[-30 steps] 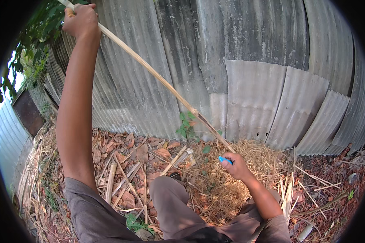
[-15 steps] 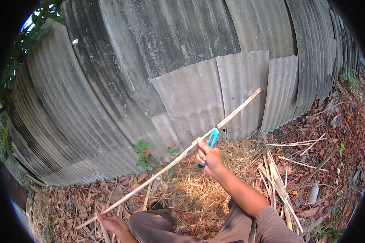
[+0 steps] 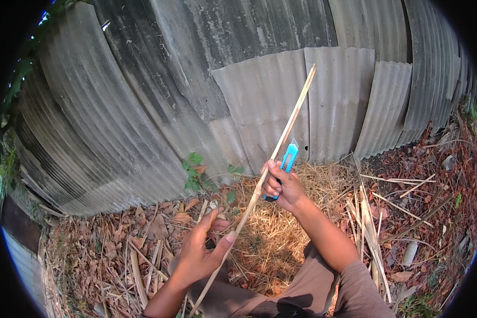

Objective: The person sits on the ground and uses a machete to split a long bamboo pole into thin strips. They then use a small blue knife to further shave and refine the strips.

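Observation:
A long, pale bamboo strip point(image 3: 293, 116) runs steeply from the lower middle up in front of the corrugated wall. My right hand point(image 3: 284, 190) is closed round it near its middle. The same hand also grips a blue utility knife point(image 3: 290, 156), whose blade is out and points upward beside the strip. Lower down, my left hand point(image 3: 200, 250) is open, thumb and fingers apart. Its thumb tip meets the strip or lies just over it; I cannot tell which. The strip's bottom end passes down by my left leg.
Grey corrugated sheets point(image 3: 265, 100) form a wall ahead. Wood shavings point(image 3: 273, 238) cover the ground between my legs. Several split bamboo pieces point(image 3: 367, 228) lie at the right, near a pale cylinder point(image 3: 409, 254). Dry leaves point(image 3: 159, 228) and sticks spread at the left, by a green plant point(image 3: 195, 175).
My left hand has moved up and right from the strip's lower end, and its fingers have spread. The strip has swung steeper, its top end going left. My right hand keeps strip and knife.

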A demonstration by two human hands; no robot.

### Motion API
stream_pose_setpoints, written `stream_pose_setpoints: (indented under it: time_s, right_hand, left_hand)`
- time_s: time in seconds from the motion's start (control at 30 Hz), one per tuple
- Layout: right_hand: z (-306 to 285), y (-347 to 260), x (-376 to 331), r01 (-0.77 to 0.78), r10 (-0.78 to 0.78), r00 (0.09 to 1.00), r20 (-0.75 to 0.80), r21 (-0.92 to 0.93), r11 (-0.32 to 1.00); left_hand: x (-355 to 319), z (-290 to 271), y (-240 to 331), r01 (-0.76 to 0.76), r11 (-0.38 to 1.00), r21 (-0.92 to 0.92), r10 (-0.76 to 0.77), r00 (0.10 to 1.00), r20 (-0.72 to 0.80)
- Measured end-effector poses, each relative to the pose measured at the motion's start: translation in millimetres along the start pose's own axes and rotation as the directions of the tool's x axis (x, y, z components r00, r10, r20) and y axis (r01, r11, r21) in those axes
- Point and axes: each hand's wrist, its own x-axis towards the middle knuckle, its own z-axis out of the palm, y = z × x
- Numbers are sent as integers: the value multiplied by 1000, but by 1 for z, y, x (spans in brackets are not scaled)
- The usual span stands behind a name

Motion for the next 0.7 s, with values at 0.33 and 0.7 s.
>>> stream_pose_setpoints:
  time_s: [0.33,0.7]
  right_hand:
    - [-20,18,17,-2,-50,995,-92,-499,867]
    - [-24,30,2,-22,-137,990,24,-945,-326]
  left_hand:
    - [60,66,-62,427,773,-468,-291,895,337]
    - [47,70,-96,376,708,-598,-354,921,159]
